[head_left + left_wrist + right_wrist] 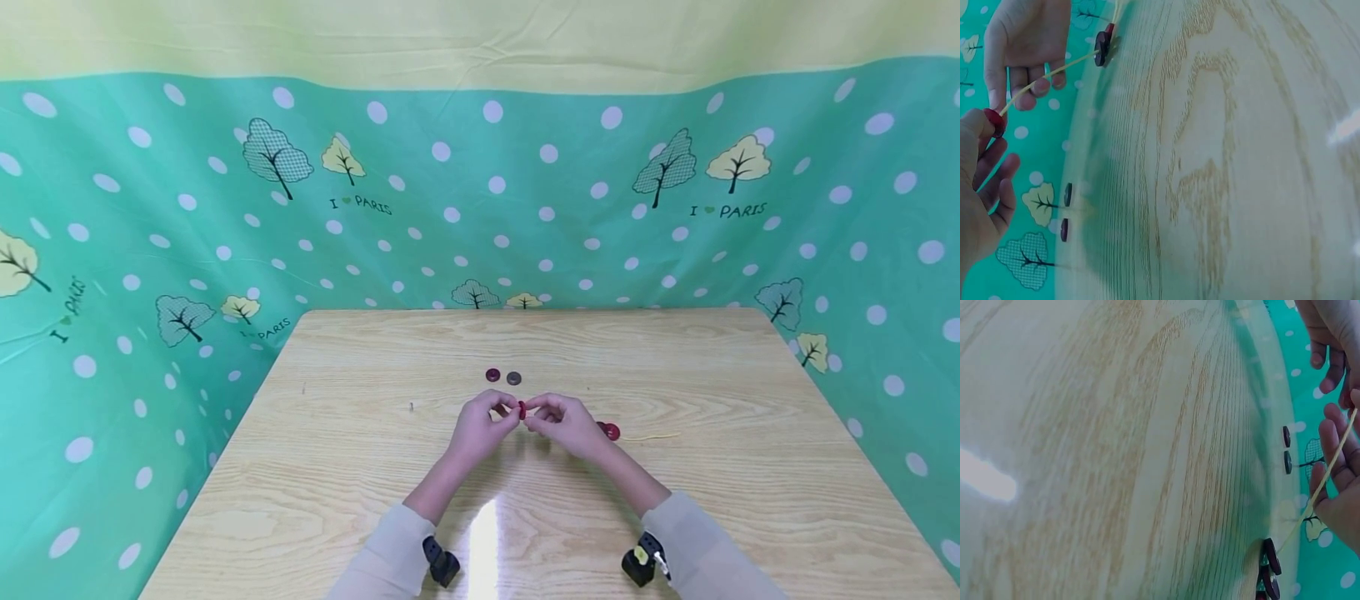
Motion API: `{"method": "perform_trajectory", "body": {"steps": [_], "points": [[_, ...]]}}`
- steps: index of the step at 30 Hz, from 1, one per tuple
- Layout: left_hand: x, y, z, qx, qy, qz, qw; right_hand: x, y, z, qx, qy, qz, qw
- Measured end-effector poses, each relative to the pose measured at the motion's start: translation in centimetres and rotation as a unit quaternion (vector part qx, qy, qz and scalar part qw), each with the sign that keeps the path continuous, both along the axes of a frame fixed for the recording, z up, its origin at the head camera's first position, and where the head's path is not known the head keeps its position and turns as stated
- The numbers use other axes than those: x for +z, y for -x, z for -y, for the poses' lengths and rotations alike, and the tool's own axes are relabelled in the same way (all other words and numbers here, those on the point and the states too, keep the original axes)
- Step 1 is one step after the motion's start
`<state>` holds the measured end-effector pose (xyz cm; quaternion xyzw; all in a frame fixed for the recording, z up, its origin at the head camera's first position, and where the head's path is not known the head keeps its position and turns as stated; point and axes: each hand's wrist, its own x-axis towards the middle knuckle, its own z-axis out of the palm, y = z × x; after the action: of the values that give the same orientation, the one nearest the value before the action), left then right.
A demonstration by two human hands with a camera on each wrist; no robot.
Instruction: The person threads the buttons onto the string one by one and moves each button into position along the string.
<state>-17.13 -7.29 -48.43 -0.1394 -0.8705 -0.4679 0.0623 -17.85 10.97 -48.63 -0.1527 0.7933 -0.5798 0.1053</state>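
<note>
L hand [483, 425] & R hand [562, 421] meet nr ctr of head view, just below mid-frame. Small red disc [522, 410] btwn their fingertips, seen edge-on, above table [337, 467]. L hand: thumb + index pinch the disc; other fingers loosely bent (L wrist view, left edge). R hand: index + thumb tips at disc's R side; cannot tell if they grip disc or string, or only touch. Thin yellow string [1047, 78] runs taut from red disc, past R hand, to a dark disc [1102, 49] in upper L of L wrist view; 2nd red disc [612, 432] close by it, just R of R hand in head view. Cannot tell if those two touch. Loose length of string lies on tabletop to their R. Further back, above the hands in head view: maroon disc [492, 375] & grey-brown disc [513, 378], flat, side by side w/ small gap. Light sleeves, black wrist units at bottom ctr; bright glare patch btwn forearms. Table = pale wood grain. Backdrop [420, 183]: green cloth w/ white dots, trees, "PARIS" lettering; cream band across top.
</note>
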Motion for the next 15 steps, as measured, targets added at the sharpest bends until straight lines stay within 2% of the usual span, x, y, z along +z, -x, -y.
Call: {"method": "perform_trajectory", "body": {"steps": [8, 15], "points": [[0.03, 0.05, 0.03, -0.003, -0.009, 0.007, 0.9999, 0.03, 0.07, 0.14, -0.020, -0.019, 0.013, 1.000], [0.00, 0.10, 0.07, -0.005, -0.014, 0.030, 0.9994, 0.16, 0.04, 0.21, -0.024, -0.017, 0.015, 0.999]]}}
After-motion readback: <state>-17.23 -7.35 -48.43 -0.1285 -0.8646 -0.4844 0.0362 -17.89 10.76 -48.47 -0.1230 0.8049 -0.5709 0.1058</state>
